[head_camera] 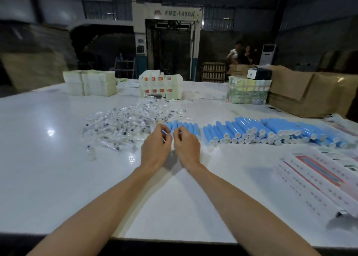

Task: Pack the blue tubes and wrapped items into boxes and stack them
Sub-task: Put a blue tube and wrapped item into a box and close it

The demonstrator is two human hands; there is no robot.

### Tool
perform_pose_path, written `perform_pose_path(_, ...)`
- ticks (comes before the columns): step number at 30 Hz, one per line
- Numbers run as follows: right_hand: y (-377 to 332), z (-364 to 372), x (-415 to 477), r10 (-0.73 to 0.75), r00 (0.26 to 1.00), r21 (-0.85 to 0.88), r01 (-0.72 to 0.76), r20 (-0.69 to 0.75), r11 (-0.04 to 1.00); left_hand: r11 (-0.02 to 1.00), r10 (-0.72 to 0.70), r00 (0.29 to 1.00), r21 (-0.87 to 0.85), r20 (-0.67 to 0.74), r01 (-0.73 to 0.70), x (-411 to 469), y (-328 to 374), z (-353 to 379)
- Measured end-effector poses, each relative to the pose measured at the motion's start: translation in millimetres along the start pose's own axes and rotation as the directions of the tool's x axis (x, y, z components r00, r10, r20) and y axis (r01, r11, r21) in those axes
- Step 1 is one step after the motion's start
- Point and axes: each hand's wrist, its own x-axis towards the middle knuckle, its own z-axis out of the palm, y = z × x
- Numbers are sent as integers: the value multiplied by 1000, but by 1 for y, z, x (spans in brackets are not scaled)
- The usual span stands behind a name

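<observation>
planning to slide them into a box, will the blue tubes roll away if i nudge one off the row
Likely to roll: the blue tubes are round and smooth, lying on a glossy white table. Probably light, since they look like thin plastic with small white caps. Packed side by side, neighbours should steady each one.

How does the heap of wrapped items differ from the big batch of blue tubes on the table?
The wrapped items are clear with dark bits and lie jumbled; the blue tubes are opaque with white caps and lie side by side. The wrapped items sit left of centre, the blue tubes mostly right. Both lie unboxed on the white table.
</observation>
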Motion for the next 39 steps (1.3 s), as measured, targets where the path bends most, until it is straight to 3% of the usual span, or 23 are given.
perform_pose_path(8, 10, 10, 1, -50, 997, -33, 51, 53, 998, 981, 2, 989, 189, 148, -30, 24, -10, -40)
perform_pose_path(13, 5, 11, -3, -86, 992, -31, 89, 92, 996, 911, -125, 992, 396, 1, 114, 51, -78, -139)
perform_pose_path(17, 0, 9, -5, -114, 985, -31, 119, 130, 992, 745, -216, 959, 605, -181, 282, 57, -150, -237)
perform_pose_path(21, -2, 13, -5, -150, 980, -56, 159, 133, 986, 432, -334, 888, 787, -315, 441, 50, -212, -331)
perform_pose_path(23, -1, 16, -4, -155, 978, -54, 164, 138, 985, 282, -377, 836, 810, -398, 514, 44, -239, -372)
perform_pose_path(26, 1, 19, -3, -163, 977, -44, 170, 138, 984, 143, -391, 784, 810, -482, 569, 33, -270, -417)
perform_pose_path(32, 3, 21, -1, -183, 971, -12, 187, 152, 982, 38, -472, 723, 807, -504, 589, 20, -302, -448)
perform_pose_path(39, 3, 22, 0, -170, 967, 2, 172, 190, 985, -17, -455, 776, 876, -437, 483, 25, -310, -470)
